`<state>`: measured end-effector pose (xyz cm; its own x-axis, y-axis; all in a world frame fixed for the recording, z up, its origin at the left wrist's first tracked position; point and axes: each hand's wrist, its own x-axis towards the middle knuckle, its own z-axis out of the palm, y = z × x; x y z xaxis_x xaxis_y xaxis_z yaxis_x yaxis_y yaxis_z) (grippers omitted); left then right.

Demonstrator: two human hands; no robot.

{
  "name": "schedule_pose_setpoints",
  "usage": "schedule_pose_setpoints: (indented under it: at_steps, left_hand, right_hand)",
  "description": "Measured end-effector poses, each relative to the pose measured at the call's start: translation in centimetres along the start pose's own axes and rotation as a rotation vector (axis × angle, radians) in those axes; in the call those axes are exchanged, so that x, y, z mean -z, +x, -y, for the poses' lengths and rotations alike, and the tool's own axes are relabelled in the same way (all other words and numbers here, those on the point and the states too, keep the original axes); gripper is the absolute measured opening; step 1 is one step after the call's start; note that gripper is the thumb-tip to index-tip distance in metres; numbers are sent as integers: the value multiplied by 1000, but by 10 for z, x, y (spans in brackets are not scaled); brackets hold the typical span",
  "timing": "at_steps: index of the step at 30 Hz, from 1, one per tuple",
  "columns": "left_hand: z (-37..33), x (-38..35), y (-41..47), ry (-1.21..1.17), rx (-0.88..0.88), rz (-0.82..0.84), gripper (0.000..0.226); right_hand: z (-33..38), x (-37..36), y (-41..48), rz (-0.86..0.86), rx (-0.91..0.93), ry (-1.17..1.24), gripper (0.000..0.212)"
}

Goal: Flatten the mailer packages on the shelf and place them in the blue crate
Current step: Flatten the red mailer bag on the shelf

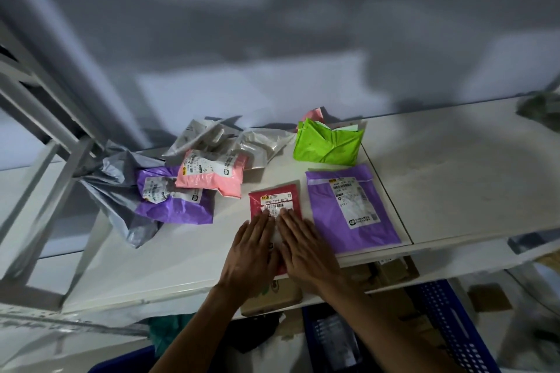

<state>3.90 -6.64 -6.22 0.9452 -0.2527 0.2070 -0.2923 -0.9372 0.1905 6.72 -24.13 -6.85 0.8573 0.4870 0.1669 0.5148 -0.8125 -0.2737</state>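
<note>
Red mailer (274, 203) lies at the near edge of the shelf (169, 257), pressed flat under the left hand (251, 248) and right hand (303, 247), fingers straight. Likely light, soft and slippery; pinch its far edge.

At the frame's centre, a red mailer (274, 200) is pressed flat on the shelf (454, 175) by the left hand (250, 254) and right hand (303, 251), fingers straight. A purple mailer (348, 212) is laid flat just right of it. A blue crate (448, 327) is seen at lower right.
</note>
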Motion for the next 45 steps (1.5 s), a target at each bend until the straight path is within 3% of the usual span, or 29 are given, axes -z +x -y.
schedule_pose_setpoints:
  at_steps: [8, 15, 19, 21, 25, 29, 33, 37, 41, 45]
  left_hand:
    - [-10, 8, 21, -15, 88, -12, 43]
    - [-2, -4, -2, 11, 101, 68, 62]
    - [-15, -1, -26, 46, -57, 25, 58]
    - [-26, -3, -36, 80, -107, -21, 55]
    - [-36, 2, -33, 83, -40, -28, 55]
    - [-45, 13, -9, 12, -87, 25, 56]
    - [-53, 19, 5, -114, -8, -26, 54]
    - [-61, -1, -4, -127, 125, -74, 52]
    - [-55, -17, -11, -57, 161, -149, 53]
    - [-48, -28, -12, -18, 150, -47, 62]
  right_hand:
    - [-1, 1, -3, -7, 30, 12, 58]
    - [1, 1, -2, -27, 4, 6, 58]
    - [-1, 3, -2, 9, 20, 17, 59]
    - [-3, 6, 0, 16, 28, 80, 57]
    - [-4, 19, 15, 2, -80, 337, 57]
    - [13, 30, 32, -62, -24, 381, 55]
    - [22, 38, 52, 30, -54, 413, 57]
    - [23, 30, 50, 129, 34, 367, 54]
    - [18, 11, 38, 89, 117, 294, 62]
    - [16, 9, 43, 130, 116, 262, 81]
